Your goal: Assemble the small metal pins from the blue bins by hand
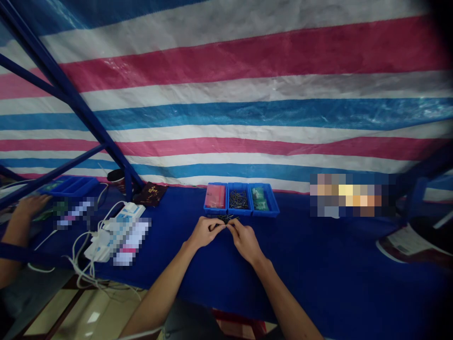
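- Small, slender dark metal pieces (pixel 226 218) are seen in a loose group on the table covered with dark blue cloth (pixel 212 278), toward its far edge; the fingertips of both hands are met just on their near side.
- The thumb and forefinger of the left hand (pixel 205 231) are closed in a pinch; those of the right hand (pixel 246 241) are likewise drawn together; whether a piece is gripped by either cannot be told.
- Just beyond, three blue plastic bins are set side by side: pink packets (pixel 215 196) in the left, dark, thin metal pieces in the middle one (pixel 239 212), green packets (pixel 260 198) in the right.
- A piece could be dropped or scattered if the pinch were loosened; the group could be disturbed by a knuckle, and the nearby bins nudged by a forward push.
- The contact point is hidden by fingertips; the pieces' heads are too small to be made out; both forearms are cut off below.
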A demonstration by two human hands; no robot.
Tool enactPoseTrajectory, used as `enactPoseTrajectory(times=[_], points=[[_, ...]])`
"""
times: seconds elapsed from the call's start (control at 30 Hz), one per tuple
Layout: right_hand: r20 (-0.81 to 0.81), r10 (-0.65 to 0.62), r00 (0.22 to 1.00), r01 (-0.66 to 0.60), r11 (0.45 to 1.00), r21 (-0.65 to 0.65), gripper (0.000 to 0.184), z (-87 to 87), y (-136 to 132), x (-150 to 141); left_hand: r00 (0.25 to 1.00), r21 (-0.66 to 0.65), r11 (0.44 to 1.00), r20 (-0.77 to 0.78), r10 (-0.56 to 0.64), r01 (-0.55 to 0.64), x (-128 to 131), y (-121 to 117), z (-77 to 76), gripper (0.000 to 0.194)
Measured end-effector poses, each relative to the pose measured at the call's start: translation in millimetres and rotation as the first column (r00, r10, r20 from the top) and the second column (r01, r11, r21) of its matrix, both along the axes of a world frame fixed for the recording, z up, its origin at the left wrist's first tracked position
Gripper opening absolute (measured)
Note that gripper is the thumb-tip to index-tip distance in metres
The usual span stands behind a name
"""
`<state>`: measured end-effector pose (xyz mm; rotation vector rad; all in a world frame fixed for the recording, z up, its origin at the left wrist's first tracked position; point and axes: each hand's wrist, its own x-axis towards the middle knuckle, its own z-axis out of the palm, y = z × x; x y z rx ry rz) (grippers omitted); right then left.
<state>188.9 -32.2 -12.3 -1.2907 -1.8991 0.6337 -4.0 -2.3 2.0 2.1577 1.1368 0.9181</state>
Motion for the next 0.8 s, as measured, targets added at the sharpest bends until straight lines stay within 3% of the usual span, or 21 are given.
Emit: enactPoseTrajectory(times=[0.53, 0.8], points=[[-0.038, -0.037, 0.999, 0.037, 0.999, -0.002, 0.036, 2.1, 0.8, -0.9, 1.000, 0.019, 1.000, 0.022, -0.003, 0.002, 0.6, 1.1, -1.2, 0.035], [-0.064, 0.016, 0.998, -0.017, 1.000, -0.010, 0.027, 1.4, -1.1, 2.5, 1.000, -0.004, 1.000, 0.018, 0.012, -0.012, -2.2, 2.4, -4.0, 0.032]])
